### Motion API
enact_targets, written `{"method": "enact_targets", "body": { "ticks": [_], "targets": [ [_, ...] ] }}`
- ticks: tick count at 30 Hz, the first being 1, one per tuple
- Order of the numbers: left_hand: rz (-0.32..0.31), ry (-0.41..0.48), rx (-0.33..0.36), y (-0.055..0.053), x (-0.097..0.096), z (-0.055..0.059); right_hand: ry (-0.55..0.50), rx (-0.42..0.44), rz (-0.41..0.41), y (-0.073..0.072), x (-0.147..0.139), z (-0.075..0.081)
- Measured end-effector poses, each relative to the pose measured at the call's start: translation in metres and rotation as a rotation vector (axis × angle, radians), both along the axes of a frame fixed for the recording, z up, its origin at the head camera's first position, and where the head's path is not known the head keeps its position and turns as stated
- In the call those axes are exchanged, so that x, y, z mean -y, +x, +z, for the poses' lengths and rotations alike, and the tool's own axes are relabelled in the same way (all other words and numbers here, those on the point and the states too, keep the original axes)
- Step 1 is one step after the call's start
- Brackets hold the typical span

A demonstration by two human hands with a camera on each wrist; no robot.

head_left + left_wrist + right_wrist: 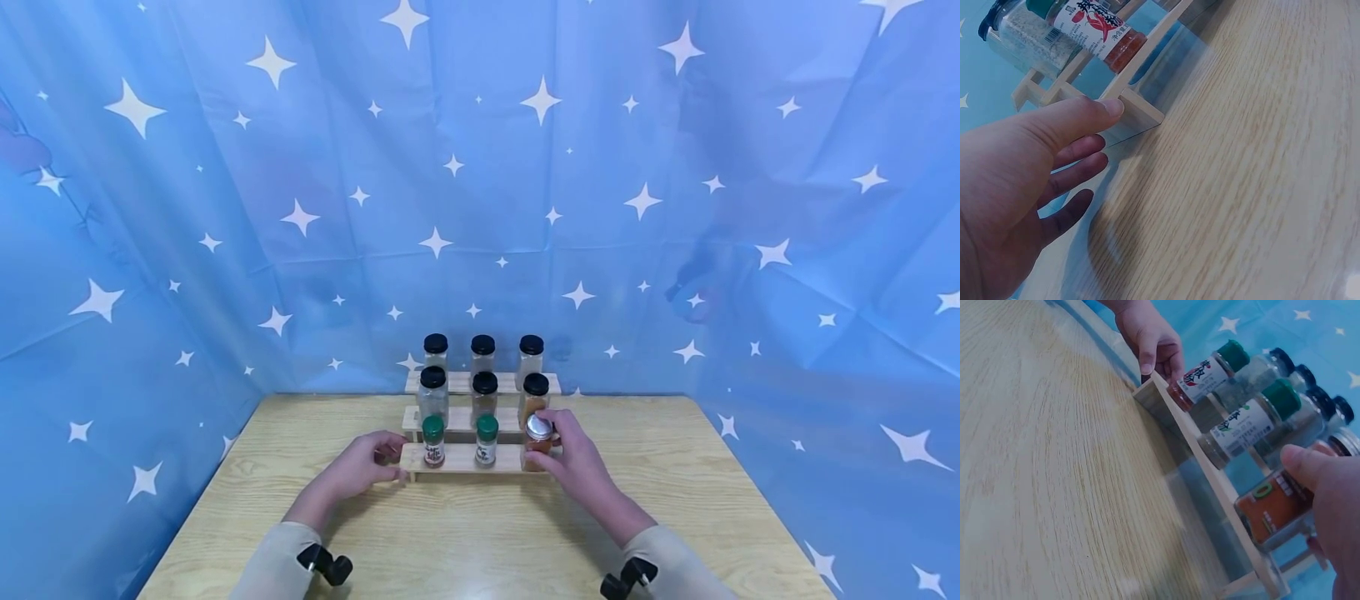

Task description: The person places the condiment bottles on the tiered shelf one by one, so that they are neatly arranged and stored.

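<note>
A three-tier wooden spice rack [457, 457] bears several spice jars. My right hand [579, 458] grips a square jar of orange-red powder [1275, 509] with a silver lid, thumb on one side, at the right end of the front tier. The jar's base is right at that step. At the rack's left end my left hand [362, 463] holds the front step's corner, with the thumb [1100, 111] on its edge and the other fingers loosely bent beside it. Two green-capped shakers, one red-filled [433, 442] and one grey-filled [486, 442], stand on the front tier.
Black-lidded jars stand on the middle and back tiers, among them a clear one [432, 398], a brown one [484, 398] and an orange one [535, 396]. The rack is near the back of a wood-grain table [480, 542]. Behind hangs a blue star-patterned curtain [480, 208].
</note>
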State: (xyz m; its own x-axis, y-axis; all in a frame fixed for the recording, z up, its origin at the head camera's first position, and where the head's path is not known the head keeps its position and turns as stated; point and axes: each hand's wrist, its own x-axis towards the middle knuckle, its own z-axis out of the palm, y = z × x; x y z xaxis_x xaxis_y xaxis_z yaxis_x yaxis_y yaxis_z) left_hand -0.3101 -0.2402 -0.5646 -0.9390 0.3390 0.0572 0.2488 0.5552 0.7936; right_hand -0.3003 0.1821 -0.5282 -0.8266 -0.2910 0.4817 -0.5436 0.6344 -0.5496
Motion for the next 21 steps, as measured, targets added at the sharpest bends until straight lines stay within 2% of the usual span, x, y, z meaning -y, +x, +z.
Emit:
{"method": "enact_targets", "body": {
  "ticks": [11,18,21],
  "targets": [
    [-0.009,-0.020,-0.023,0.007,-0.005,0.001,-0.038,0.005,-0.012,0.003,-0.002,-0.005],
    [-0.006,-0.056,-0.026,0.012,-0.003,0.006,-0.023,-0.113,-0.038,0.002,-0.023,0.000],
    [0.004,-0.062,-0.019,0.015,0.005,0.011,-0.003,-0.126,-0.059,-0.001,-0.040,0.002]
  ]
}}
